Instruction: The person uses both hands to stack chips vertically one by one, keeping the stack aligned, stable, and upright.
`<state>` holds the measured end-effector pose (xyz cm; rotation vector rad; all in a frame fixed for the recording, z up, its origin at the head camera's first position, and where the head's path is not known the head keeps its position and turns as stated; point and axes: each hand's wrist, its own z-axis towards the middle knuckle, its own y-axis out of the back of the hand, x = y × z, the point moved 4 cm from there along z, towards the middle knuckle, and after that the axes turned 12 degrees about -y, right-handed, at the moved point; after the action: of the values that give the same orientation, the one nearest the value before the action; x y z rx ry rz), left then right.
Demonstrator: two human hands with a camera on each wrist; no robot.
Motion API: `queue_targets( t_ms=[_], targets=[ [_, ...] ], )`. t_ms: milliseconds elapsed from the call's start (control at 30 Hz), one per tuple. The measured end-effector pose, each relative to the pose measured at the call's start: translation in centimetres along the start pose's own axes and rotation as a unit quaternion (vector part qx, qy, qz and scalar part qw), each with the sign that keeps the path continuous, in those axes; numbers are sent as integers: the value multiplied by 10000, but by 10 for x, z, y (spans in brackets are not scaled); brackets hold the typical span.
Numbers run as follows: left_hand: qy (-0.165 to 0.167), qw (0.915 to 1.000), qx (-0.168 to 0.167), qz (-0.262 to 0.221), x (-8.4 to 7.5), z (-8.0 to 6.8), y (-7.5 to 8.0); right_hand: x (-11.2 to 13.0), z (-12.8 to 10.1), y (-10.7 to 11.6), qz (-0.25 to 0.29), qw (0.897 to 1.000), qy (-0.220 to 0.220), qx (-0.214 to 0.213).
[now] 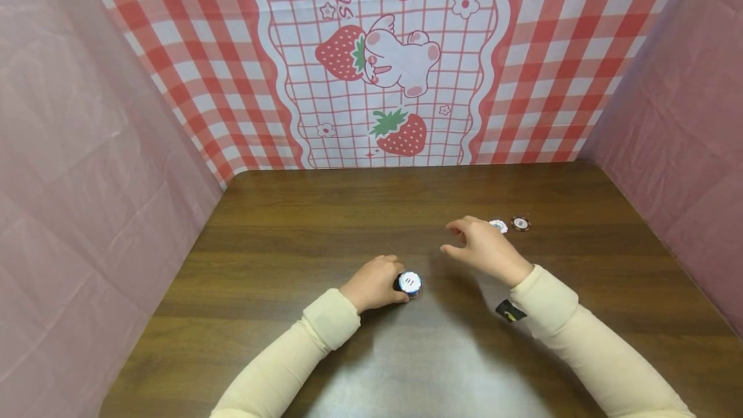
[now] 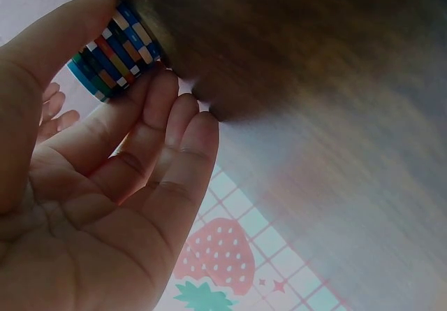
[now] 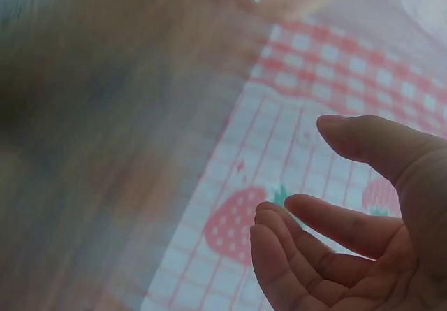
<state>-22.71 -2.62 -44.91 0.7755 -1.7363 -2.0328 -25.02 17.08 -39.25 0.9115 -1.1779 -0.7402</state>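
Observation:
A stack of poker chips (image 1: 409, 283) stands on the wooden table, its white-and-blue top chip marked 10. My left hand (image 1: 377, 282) holds the stack from the left side, thumb on the near side and fingers behind it. In the left wrist view the chip stack (image 2: 117, 51) shows blue, green, white and orange edges between thumb and fingers. My right hand (image 1: 482, 250) hovers over the table to the right of the stack, fingers loosely bent with a gap to the thumb and nothing between them. A white-and-blue chip (image 1: 498, 226) lies partly hidden behind it.
A dark-edged poker chip (image 1: 520, 223) lies just right of the white-and-blue one, toward the back right of the table (image 1: 278, 224). A red checked cloth (image 1: 191, 63) with strawberries hangs behind the table. Pink curtains (image 1: 685, 115) flank both sides.

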Motion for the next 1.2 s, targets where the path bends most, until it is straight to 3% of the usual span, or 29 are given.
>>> queue_targets(
  t_ms=[267, 567, 1200],
  targets=[
    [-28, 10000, -13, 19, 0, 0, 0, -35, 8, 18, -89, 9986, -520, -62],
    [-71, 10000, -40, 4, 0, 0, 0, -71, 19, 22, -354, 9962, -767, -216],
    [-97, 9999, -60, -42, 0, 0, -1, -118, 35, 14, -548, 9889, -1360, 259]
  ],
)
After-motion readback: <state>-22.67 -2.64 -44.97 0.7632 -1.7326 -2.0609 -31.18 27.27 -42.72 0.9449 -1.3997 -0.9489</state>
